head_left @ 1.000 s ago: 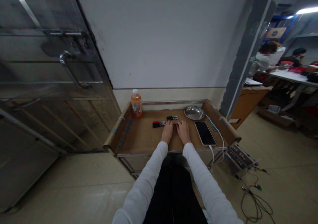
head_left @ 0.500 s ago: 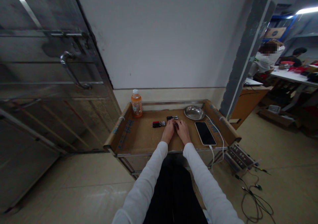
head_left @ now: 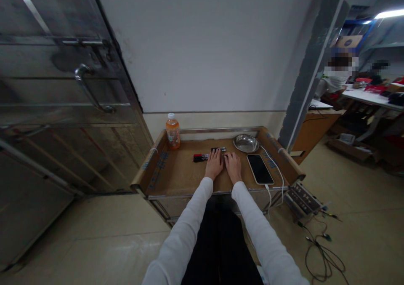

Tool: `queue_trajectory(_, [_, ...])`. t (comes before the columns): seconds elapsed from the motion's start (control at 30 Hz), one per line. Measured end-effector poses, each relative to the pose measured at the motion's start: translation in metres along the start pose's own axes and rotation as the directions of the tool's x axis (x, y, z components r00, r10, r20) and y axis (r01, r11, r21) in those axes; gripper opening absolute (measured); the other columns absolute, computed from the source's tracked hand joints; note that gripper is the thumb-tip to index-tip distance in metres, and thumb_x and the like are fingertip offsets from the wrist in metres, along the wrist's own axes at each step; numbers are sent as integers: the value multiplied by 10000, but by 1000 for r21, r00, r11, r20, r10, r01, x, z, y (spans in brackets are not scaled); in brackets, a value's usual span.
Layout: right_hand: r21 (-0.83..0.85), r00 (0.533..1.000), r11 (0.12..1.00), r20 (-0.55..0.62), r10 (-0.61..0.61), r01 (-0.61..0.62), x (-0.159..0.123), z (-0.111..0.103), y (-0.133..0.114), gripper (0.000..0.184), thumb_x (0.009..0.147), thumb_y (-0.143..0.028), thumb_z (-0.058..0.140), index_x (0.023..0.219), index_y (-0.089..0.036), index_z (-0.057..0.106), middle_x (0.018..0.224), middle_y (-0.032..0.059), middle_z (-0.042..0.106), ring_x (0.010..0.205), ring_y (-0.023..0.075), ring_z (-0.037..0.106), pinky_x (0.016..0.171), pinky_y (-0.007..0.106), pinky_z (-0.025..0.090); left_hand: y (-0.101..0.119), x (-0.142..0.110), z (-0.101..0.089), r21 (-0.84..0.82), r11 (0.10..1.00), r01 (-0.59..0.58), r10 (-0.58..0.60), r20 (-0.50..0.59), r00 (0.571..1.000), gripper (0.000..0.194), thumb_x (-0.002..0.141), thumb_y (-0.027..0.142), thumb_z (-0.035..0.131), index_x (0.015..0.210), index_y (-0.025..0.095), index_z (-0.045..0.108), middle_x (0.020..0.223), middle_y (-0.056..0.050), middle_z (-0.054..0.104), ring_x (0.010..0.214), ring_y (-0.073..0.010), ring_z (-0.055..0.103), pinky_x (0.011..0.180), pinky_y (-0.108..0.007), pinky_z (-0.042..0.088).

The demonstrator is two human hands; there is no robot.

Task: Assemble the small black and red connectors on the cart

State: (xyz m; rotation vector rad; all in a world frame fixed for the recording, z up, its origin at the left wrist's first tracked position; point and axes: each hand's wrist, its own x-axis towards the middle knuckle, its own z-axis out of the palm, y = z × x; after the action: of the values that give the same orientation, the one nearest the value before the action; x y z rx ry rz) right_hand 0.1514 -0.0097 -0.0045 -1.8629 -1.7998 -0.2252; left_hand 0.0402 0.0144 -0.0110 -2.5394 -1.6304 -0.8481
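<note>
My left hand (head_left: 214,165) lies palm down on the cardboard lining, its fingers stretched forward and holding nothing that shows. Close beside it, my right hand (head_left: 232,167) is also palm down, with fingers pointing forward and the thumb side near the left hand. Just left of my left hand lies a group of small red and black sticks with silvery ends, like lighters (head_left: 199,158). Beyond my fingertips is a second group of black sticks with silvery ends (head_left: 222,149), partly hidden by my left fingers. Anything under my palms is hidden.
A cardboard-lined cart tray (head_left: 176,175) with raised sides carries an orange drink bottle (head_left: 173,132), a steel dish (head_left: 246,143) and a phone (head_left: 260,169) on a white cable. An electrical box (head_left: 303,201) and cables lie on the floor. People sit at the far right.
My left hand has flattened and its fingers have stretched forward, now covering part of the far black group. My right hand has shifted only slightly.
</note>
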Motion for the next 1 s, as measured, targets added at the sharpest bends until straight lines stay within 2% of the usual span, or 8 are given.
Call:
queue_trajectory(0.1, [0, 1000, 1000, -25, 10, -10, 0, 2, 1, 291, 969, -256, 330, 1066, -183, 594, 974, 90, 591, 920, 188, 524, 833, 302, 358, 2, -1, -5, 11, 1000, -5, 5, -6, 1000, 435, 873, 189, 438, 1306, 148, 446, 1329, -133, 518, 1296, -246, 413, 1096, -434, 306])
queue_trajectory(0.23, [10, 998, 1000, -51, 25, -24, -1, 2, 1, 301, 973, -266, 320, 1048, -177, 598, 972, 90, 605, 908, 187, 527, 830, 304, 356, 5, -4, -12, 44, 999, -23, 21, 38, 999, 278, 881, 199, 463, 1149, 171, 532, 1177, -112, 577, 1146, -234, 511, 1014, -410, 375])
queue_trajectory(0.37, [38, 997, 999, -71, 39, -36, -2, -1, 1, 313, 976, -275, 316, 1067, -185, 601, 987, 88, 614, 925, 193, 528, 837, 309, 352, 5, -6, -15, 47, 997, -68, 64, 71, 995, 166, 893, 233, 489, 1028, 171, 561, 1104, -101, 579, 1083, -219, 533, 960, -382, 402])
queue_trajectory(0.5, [57, 993, 997, -105, 57, -51, -4, -4, 2, 341, 982, -284, 292, 1081, -186, 603, 992, 95, 616, 939, 199, 529, 837, 312, 352, 6, -9, -18, 38, 994, -102, 99, 65, 993, 152, 921, 255, 456, 1009, 178, 553, 1053, -74, 602, 1048, -198, 541, 941, -345, 397])
queue_trajectory(0.67, [92, 983, 994, -164, 78, -63, -6, -6, 2, 363, 985, -292, 277, 1065, -173, 611, 979, 100, 624, 921, 197, 540, 829, 314, 360, 8, -17, -23, 97, 995, 22, -19, -31, 999, 187, 943, 249, 405, 1039, 171, 545, 1024, -73, 623, 994, -202, 562, 907, -344, 401])
queue_trajectory(0.8, [89, 988, 996, -148, 36, -23, -6, -8, 0, 338, 981, -282, 306, 1025, -182, 625, 970, 91, 635, 904, 193, 553, 827, 314, 370, 7, -21, -26, 147, 983, 110, -96, -96, 991, 209, 948, 259, 389, 1027, 159, 555, 1021, -93, 628, 994, -221, 564, 884, -359, 406])
queue_trajectory(0.9, [124, 992, 992, -128, -9, 25, -6, -7, -1, 317, 974, -263, 324, 1008, -181, 628, 982, 89, 646, 914, 193, 569, 840, 317, 385, 6, -21, -27, 148, 983, 105, -90, -103, 991, 197, 942, 244, 404, 1035, 162, 558, 1021, -90, 630, 998, -222, 563, 883, -358, 407])
queue_trajectory(1.0, [231, 992, 970, -112, -56, 80, -5, -5, -1, 292, 958, -227, 335, 1037, -176, 612, 1024, 86, 659, 955, 187, 586, 864, 307, 407, 5, -20, -26, 117, 991, 65, -54, -100, 994, 177, 930, 226, 434, 1041, 170, 560, 1022, -79, 631, 1003, -219, 564, 895, -356, 409])
